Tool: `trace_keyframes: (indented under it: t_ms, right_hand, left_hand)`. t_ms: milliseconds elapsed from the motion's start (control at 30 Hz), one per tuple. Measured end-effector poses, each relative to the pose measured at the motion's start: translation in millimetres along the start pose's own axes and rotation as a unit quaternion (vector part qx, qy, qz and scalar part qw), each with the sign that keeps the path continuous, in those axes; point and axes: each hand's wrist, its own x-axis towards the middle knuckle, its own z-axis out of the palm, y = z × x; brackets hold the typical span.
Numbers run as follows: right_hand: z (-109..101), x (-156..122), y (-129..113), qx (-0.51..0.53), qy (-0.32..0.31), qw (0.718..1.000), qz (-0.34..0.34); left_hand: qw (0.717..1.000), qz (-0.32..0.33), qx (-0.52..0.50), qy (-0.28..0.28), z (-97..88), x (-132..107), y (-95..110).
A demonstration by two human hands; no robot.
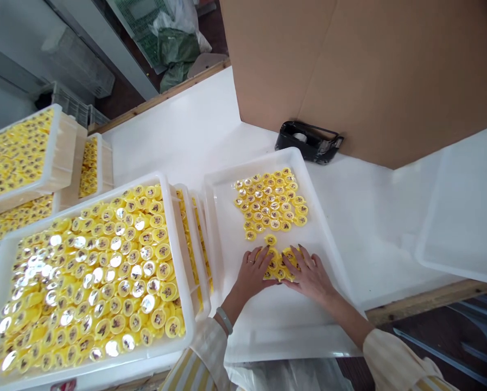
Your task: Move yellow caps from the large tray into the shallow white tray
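My left hand [253, 274] and my right hand [309, 275] lie palm down, fingers spread, on a small heap of round yellow plastic caps [278, 264] with shiny faces. Neither hand grips anything. The heap sits near the middle of a white plastic tray [251, 172]. Just beyond my fingers, a larger loose patch of the same caps [270, 203] lies in one layer on the tray floor. One cap [270, 239] lies alone between the patch and my hands.
To the left, a white tray [84, 205] brims with caps, and more loaded trays [51, 146] stand beyond it. A cardboard sheet [361, 70] and black tape dispenser [308, 142] stand ahead on the white table [178, 141]. Another white tray [467, 217] lies right.
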Motion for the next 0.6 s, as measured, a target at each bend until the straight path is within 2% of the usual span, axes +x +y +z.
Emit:
trace_keyframes:
  t_ms: [133,300,600]
  right_hand:
    - [3.4,7.2,0.2,-0.008,-0.024,1.000,-0.005]
    - [8.6,14.2,-0.4,-0.018,-0.053,0.998,-0.021]
    - [8.2,14.4,-2.4,-0.037,-0.046,0.998,-0.024]
  left_hand:
    - [1.000,0.016,0.021,0.001,7.3,3.4,1.5]
    - [0.999,0.005,0.050,-0.004,10.9,8.9,11.2]
    - [0.996,0.011,0.089,-0.006,5.0,12.1,14.7]
